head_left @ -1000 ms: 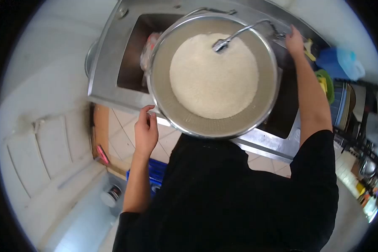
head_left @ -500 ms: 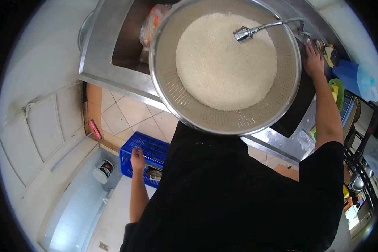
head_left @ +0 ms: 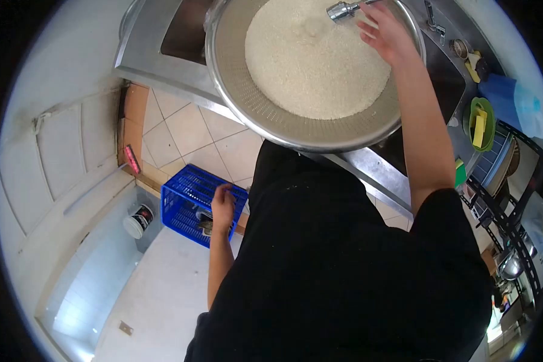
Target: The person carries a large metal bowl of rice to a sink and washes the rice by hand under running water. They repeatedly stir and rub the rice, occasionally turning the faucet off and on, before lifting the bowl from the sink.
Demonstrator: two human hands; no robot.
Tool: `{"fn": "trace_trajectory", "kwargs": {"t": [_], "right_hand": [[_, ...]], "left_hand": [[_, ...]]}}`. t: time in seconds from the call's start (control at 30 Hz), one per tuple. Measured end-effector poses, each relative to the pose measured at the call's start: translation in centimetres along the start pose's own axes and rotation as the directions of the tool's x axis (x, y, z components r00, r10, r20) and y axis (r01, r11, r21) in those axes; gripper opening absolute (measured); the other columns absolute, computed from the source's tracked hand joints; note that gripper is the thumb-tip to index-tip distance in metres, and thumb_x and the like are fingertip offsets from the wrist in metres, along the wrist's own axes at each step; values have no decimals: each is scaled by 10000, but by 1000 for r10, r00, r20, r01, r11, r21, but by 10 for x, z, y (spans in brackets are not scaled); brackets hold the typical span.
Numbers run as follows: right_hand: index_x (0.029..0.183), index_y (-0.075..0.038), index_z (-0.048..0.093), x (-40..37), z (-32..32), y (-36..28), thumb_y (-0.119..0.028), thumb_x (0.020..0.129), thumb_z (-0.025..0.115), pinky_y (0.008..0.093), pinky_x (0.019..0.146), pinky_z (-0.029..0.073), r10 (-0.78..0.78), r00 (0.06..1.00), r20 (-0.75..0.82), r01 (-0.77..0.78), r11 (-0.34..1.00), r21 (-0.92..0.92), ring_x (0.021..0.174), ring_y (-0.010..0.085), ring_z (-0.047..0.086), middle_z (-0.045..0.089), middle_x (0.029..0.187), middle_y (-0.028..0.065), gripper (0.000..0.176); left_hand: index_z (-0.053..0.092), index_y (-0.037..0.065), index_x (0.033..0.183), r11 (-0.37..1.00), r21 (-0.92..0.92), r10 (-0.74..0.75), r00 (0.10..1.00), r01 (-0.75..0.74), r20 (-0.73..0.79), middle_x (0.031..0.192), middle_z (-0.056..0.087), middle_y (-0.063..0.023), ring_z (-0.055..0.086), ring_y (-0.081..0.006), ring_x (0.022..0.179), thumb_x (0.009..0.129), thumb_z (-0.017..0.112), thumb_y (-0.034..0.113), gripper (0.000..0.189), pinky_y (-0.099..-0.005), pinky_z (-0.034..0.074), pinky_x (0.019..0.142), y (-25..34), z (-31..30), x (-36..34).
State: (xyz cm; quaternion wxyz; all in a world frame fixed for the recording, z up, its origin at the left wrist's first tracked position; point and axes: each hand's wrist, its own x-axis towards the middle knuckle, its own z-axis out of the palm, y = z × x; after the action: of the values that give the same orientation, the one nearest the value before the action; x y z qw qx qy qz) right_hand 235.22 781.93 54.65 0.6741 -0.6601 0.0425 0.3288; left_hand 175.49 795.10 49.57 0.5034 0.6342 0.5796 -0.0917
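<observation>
We stand on pale floor tiles at a steel sink [head_left: 157, 57]; across it sits a wide metal colander [head_left: 235, 90] heaped with white rice [head_left: 314, 66], the tap head [head_left: 339, 9] hanging over its far side. Our right hand [head_left: 385, 33] is over the rice just beside the tap head, fingers spread and gripping nothing; whether it touches the tap we cannot tell. Our left hand [head_left: 223, 208] hangs low, fingers loosely curled and empty, above the edge of a blue crate [head_left: 187, 208] on the floor.
</observation>
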Motion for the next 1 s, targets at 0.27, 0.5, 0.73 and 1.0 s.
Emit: {"fn": "trace_trajectory", "kwargs": {"t": [0.27,0.5,0.73,1.0], "right_hand": [[1392,-138,442,-8,-42,-21,-276,932,752,237,723,490,278,905,323,-193,943,-271,921,106,651,650,1117,-7,571],[1385,-125,568,-20,-73,-5,-183,918,761,173,536,346,249,874,417,-214,968,-129,644,4,434,555,879,-63,509],[1361,-113,574,-45,-33,-8,-215,906,770,173,613,446,301,927,223,-183,883,-433,743,61,650,676,978,-6,505],[1271,-51,561,18,-27,-9,-73,864,779,246,611,550,-188,981,47,193,962,-191,762,146,721,715,984,57,462]], "left_hand": [[609,45,1227,990,-91,93,977,-112,-193,796,591,-10,524,-89,650,1030,526,122,228,-264,450,594,-2,-1,-44],[687,38,1069,940,-340,5,1000,-3,6,927,665,-33,610,-120,847,1015,546,72,154,-268,489,763,61,-12,-83],[698,26,1245,411,-822,886,-38,-394,461,1305,646,-217,625,-296,1094,1013,468,169,356,-424,450,917,330,-7,-158],[688,-35,1204,277,-961,932,-239,-22,274,1246,662,-238,629,-371,1064,960,544,167,348,-454,472,898,338,17,-166]]}}
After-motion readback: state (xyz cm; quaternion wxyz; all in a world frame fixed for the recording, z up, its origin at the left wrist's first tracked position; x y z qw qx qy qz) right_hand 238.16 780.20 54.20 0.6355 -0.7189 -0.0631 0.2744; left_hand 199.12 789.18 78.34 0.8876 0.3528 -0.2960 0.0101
